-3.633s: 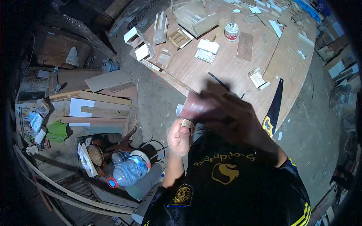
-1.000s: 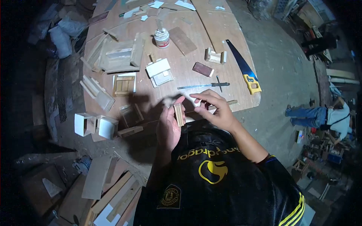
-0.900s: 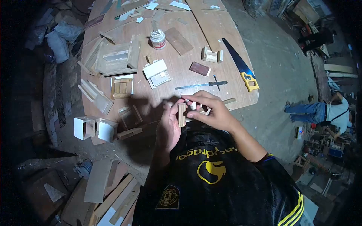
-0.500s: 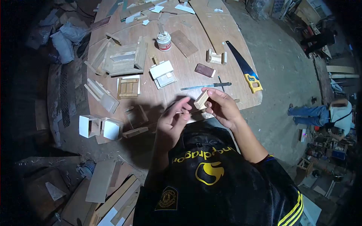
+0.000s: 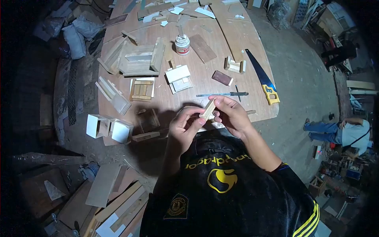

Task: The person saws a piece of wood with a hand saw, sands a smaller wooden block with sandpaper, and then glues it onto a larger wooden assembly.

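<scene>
A small light wooden block (image 5: 208, 110) is held between both hands near the table's front edge. My left hand (image 5: 187, 125) grips its lower left end with thumb and fingers. At the upper right end, my right hand (image 5: 233, 115) has its fingertips closed on the same piece. Just beyond the hands lies a thin saw blade with a dark handle (image 5: 239, 94), with a thin dark rod across it. A brown sanding block (image 5: 222, 78) and a small U-shaped wooden piece (image 5: 235, 65) lie farther back.
On the wooden table (image 5: 256, 108) are a yellow-handled saw (image 5: 271, 94), a glue jar (image 5: 182, 45), a white-topped piece (image 5: 178, 74) and a wooden frame assembly (image 5: 141, 65). Boards lie on the floor at lower left. Another person (image 5: 353, 133) stands at right.
My left hand has moved in to the block and closed on it, where before its fingers were apart from it. The view has shifted, so the table appears farther right.
</scene>
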A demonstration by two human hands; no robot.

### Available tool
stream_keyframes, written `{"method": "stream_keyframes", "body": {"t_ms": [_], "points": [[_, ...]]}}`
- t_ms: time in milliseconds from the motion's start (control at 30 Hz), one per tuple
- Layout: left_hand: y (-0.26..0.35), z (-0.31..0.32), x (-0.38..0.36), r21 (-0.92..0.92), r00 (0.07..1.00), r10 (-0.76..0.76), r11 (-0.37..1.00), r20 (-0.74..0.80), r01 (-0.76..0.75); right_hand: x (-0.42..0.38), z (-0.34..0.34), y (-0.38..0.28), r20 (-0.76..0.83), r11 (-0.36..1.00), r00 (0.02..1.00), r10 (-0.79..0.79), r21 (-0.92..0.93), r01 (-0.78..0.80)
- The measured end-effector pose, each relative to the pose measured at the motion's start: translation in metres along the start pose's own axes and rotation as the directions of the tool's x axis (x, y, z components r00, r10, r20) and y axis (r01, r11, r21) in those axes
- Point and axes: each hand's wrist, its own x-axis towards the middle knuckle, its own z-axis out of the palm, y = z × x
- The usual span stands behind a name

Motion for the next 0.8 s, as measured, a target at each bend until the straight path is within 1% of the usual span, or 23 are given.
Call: {"method": "stream_keyframes", "body": {"t_ms": [67,100,133,167,233,267,300,333,367,433,500,533,600,633,700,733,800], "points": [[-0.008,-0.002,0.002,-0.041,1.000,0.021,0.999,-0.008,-0.022,0.001,-0.001,0.000,-0.021,1.000,1.000,-0.005,-0.006,0.005],[-0.012,-0.004,0.003,-0.079,0.999,0.042,0.996,-0.019,-0.043,0.002,-0.003,0.001,-0.040,0.998,0.999,-0.010,-0.054,0.008],[-0.015,-0.005,0.003,-0.082,0.999,0.039,0.996,-0.015,-0.040,0.003,-0.005,0.002,-0.060,0.995,0.998,-0.016,-0.102,0.010],[-0.018,-0.006,0.004,-0.058,0.999,0.029,0.998,-0.024,-0.030,0.003,-0.007,0.003,-0.067,0.995,0.998,-0.018,-0.100,0.012],[-0.030,-0.010,0.004,-0.040,1.000,0.013,0.999,-0.026,-0.014,0.004,-0.013,0.006,-0.060,0.993,0.998,0.028,-0.109,-0.034],[-0.035,-0.012,0.005,-0.066,0.998,-0.048,0.997,-0.040,0.045,0.005,-0.016,0.009,-0.067,0.993,0.997,0.030,-0.108,-0.037],[-0.039,-0.012,0.005,-0.091,0.993,-0.108,0.991,-0.054,0.102,0.006,-0.019,0.013,-0.059,0.997,0.997,0.046,-0.060,-0.049],[-0.042,-0.009,0.004,-0.094,0.992,-0.110,0.990,-0.056,0.105,0.007,-0.021,0.014,-0.048,0.998,0.997,0.062,-0.013,-0.063],[-0.034,-0.001,0.006,-0.094,0.994,-0.093,0.992,-0.055,0.088,0.007,-0.021,0.014,-0.063,0.997,0.995,0.074,0.015,-0.073],[-0.031,0.005,0.010,-0.092,0.996,-0.074,0.993,-0.059,0.069,0.009,-0.025,0.013,-0.060,0.996,0.994,0.090,0.000,-0.090],[-0.037,0.004,0.016,0.095,0.988,0.140,0.986,-0.059,-0.134,0.012,-0.031,0.010,-0.050,0.995,0.994,0.102,-0.015,-0.102],[-0.043,0.006,0.016,0.100,0.988,0.140,0.986,-0.061,-0.133,0.013,-0.034,0.008,-0.024,0.991,0.991,0.131,-0.013,-0.131],[-0.050,0.011,0.018,-0.173,0.989,0.109,0.977,-0.102,-0.126,0.015,-0.042,0.001,0.009,0.987,0.987,0.162,-0.014,-0.161],[-0.050,0.014,0.018,-0.166,0.988,0.110,0.978,-0.108,-0.127,0.016,-0.046,-0.002,0.026,0.983,0.982,0.185,-0.017,-0.185],[-0.039,0.020,0.020,-0.238,0.983,-0.128,0.967,-0.130,0.094,0.020,-0.052,-0.008,0.062,0.975,0.973,0.223,-0.024,-0.222],[-0.032,0.025,0.022,-0.226,0.981,-0.124,0.970,-0.151,0.088,0.022,-0.056,-0.012,0.088,0.974,0.970,0.226,0.002,-0.227],[-0.020,0.041,0.027,-0.198,0.942,-0.221,0.965,-0.253,0.173,0.027,-0.063,-0.020,0.136,0.968,0.960,0.245,0.025,-0.250]]}}
